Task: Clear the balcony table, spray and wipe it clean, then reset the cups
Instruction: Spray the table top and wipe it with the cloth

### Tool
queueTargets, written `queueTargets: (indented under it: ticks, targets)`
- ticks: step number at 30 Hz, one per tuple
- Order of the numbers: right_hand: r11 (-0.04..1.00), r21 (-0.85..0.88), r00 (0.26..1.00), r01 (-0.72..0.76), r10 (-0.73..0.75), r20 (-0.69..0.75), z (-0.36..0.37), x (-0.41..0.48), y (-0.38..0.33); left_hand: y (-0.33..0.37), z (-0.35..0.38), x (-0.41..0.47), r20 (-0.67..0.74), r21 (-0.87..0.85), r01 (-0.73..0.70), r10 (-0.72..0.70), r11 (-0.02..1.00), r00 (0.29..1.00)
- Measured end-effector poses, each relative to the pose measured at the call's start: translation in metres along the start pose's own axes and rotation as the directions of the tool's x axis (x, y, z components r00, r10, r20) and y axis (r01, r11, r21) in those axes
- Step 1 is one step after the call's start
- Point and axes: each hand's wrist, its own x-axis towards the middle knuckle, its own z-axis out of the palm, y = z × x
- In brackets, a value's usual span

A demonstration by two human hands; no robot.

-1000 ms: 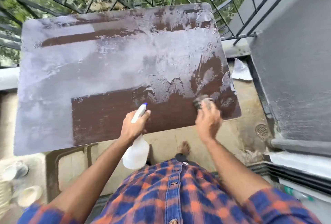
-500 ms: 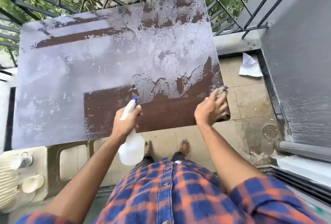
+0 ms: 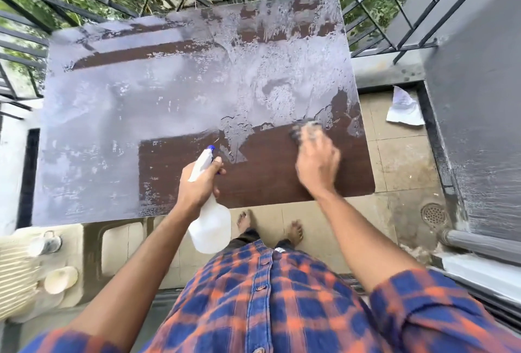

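1. Around the neck of the spray bottle [image 3: 209, 215] my left hand [image 3: 198, 183] is closed tight, nozzle pointing away from me over the table [image 3: 118, 115], the white body hanging below my wrist past the near edge.
2. Right of that, my right hand [image 3: 317, 162] is blurred; it presses something pale and dark, perhaps a cloth [image 3: 306, 127], at my fingertips, though I cannot tell how firmly I hold it.
3. Beneath both hands the tabletop shows a bare brown patch; beyond and to the left of them it is filmed grey-white and wet.
4. Far left of my left arm, low on the floor, stand two cups [image 3: 53, 262], off the table.
5. Past my right hand, on the tiles beyond the table's corner, lies a crumpled paper [image 3: 404, 107].
6. Below my hands are my bare feet [image 3: 294, 231] and checked shirt [image 3: 265, 304].
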Motion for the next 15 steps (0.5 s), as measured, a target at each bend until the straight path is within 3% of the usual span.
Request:
queueTargets:
  ticks: [3, 6, 9, 12, 15]
  targets:
    - [0.929, 0.029, 0.926, -0.37, 0.371, -0.077, -0.021, 0.022, 0.06, 0.001, -0.012, 0.01, 0.019, -0.008, 0.013, -0.012, 1.0, 1.0]
    - [0.868, 0.065, 0.862, -0.493, 0.497, -0.104, -0.022, 0.037, 0.058, 0.002, -0.024, 0.023, 0.019, -0.043, 0.025, -0.024, 0.999, 1.0]
    - [0.832, 0.029, 0.824, -0.555, 0.554, -0.12, -0.003, 0.036, 0.004, 0.003, -0.037, 0.034, 0.028, -0.085, 0.04, -0.037, 0.996, 0.999]
    - [0.9, 0.018, 0.9, -0.435, 0.435, -0.023, 0.022, 0.028, -0.082, 0.007, -0.054, 0.044, 0.014, -0.109, 0.043, -0.042, 0.993, 0.999]
    - [0.993, 0.023, 0.984, -0.118, 0.113, 0.137, 0.047, 0.004, -0.168, 0.01, -0.069, 0.052, 0.005, -0.111, 0.043, -0.043, 0.993, 0.999]
